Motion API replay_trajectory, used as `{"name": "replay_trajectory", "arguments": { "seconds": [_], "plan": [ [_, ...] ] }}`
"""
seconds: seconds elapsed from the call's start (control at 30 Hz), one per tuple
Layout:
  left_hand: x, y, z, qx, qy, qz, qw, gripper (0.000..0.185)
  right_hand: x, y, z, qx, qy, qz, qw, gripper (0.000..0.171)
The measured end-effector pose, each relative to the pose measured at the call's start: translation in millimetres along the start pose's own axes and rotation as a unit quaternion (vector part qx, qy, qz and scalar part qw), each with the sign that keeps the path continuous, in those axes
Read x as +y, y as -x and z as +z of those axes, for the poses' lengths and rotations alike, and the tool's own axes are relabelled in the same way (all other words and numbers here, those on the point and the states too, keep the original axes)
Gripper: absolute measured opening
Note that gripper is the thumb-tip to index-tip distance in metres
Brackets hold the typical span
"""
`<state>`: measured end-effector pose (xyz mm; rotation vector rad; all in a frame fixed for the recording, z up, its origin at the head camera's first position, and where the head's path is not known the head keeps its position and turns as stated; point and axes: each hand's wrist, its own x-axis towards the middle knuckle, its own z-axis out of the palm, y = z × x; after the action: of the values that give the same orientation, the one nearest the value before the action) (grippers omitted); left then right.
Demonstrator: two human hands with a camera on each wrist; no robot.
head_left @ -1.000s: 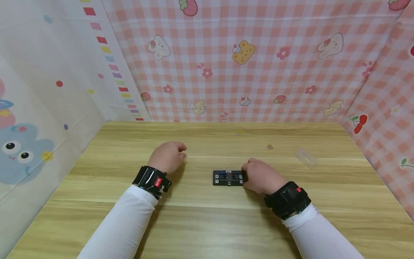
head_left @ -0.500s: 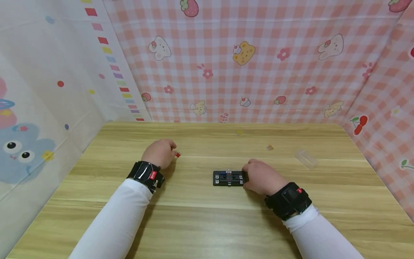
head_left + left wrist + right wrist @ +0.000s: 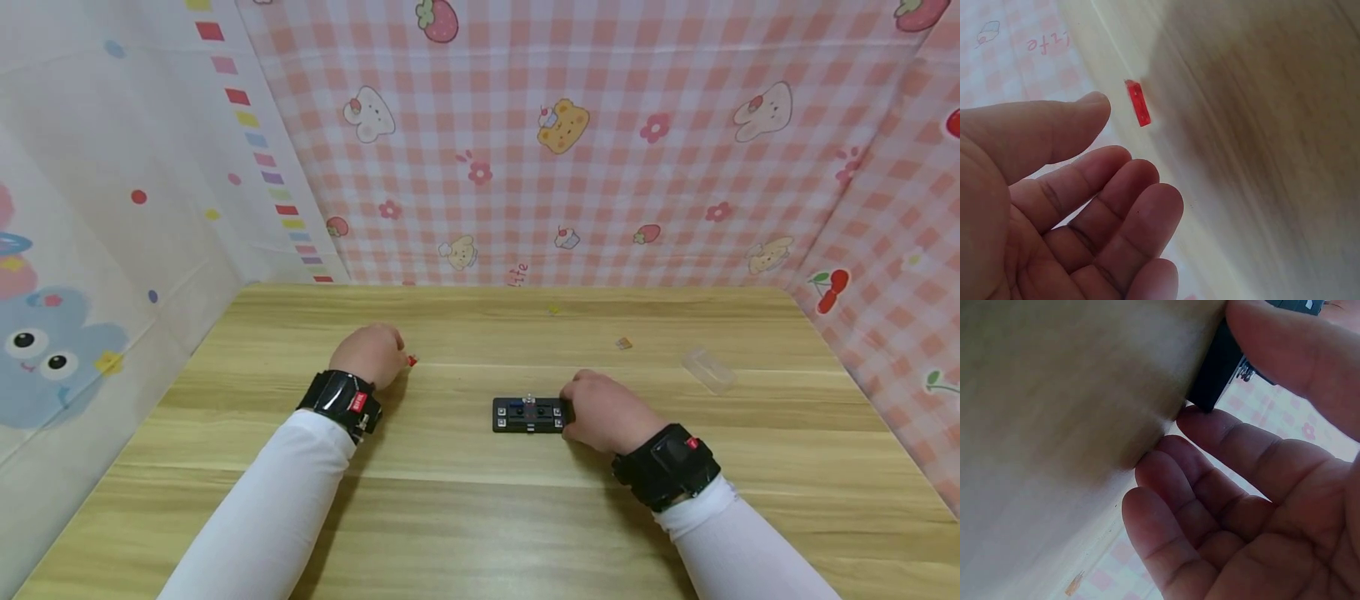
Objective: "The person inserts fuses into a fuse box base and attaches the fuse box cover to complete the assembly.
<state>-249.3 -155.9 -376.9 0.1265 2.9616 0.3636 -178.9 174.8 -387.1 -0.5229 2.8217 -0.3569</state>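
Your right hand (image 3: 603, 411) pinches the black fuse block (image 3: 528, 414); your left hand (image 3: 372, 354), fingers loose, next must pinch the red fuse (image 3: 411, 361).

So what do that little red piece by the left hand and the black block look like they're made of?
The red piece looks like translucent plastic: glossy, bright, hard-edged. The black block seems to be matte moulded plastic with small pale, possibly metal, fittings on top; the right hand holds its end. The table shows wood grain, likely laminate.

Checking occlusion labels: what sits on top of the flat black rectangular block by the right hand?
On the black block: blue inserts, a small upright metal stud at centre, pale corner marks. Its right end is covered by the right hand.
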Motion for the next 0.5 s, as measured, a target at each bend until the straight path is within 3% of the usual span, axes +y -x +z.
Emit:
{"name": "replay_trajectory", "arguments": {
  "seconds": [0.23, 0.5],
  "plan": [
    [0.4, -3.4, 2.8, -0.008, -0.003, -0.004, 1.0, 0.022, -0.3, 0.3, -0.3, 0.001, 0.005, -0.004, 1.0, 0.039],
    [1.9, -6.2, 5.1, -0.007, -0.017, 0.0, 0.9998, 0.022, 0.5, -0.8, 0.5, 0.006, 0.006, -0.005, 1.0, 0.039]
  ]
}}
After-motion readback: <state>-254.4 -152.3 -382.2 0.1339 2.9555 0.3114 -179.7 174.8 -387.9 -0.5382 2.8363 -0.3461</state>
